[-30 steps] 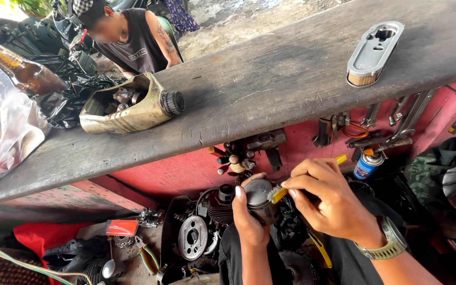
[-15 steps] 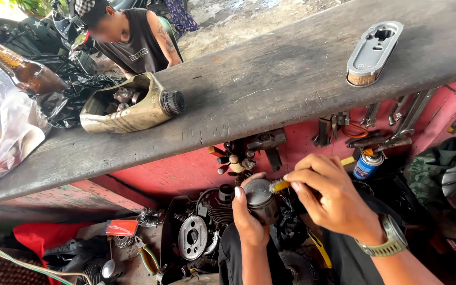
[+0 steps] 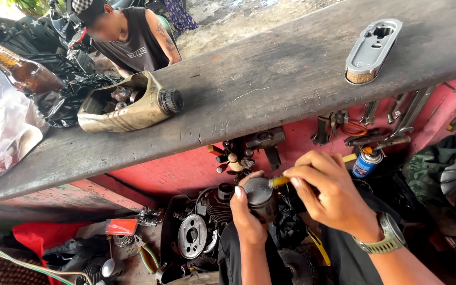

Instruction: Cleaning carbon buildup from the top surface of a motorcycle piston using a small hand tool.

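Low centre of frame, left hand [image 3: 246, 214] clamps the round metal part [image 3: 259, 198] upright — steadying it — while right hand [image 3: 333, 198] pinches a yellow-tipped tool [image 3: 279, 181] against its rim.

Bare hands and forearms; olive-green wristwatch [image 3: 385, 240] on right wrist; dark trousers [image 3: 344, 248].
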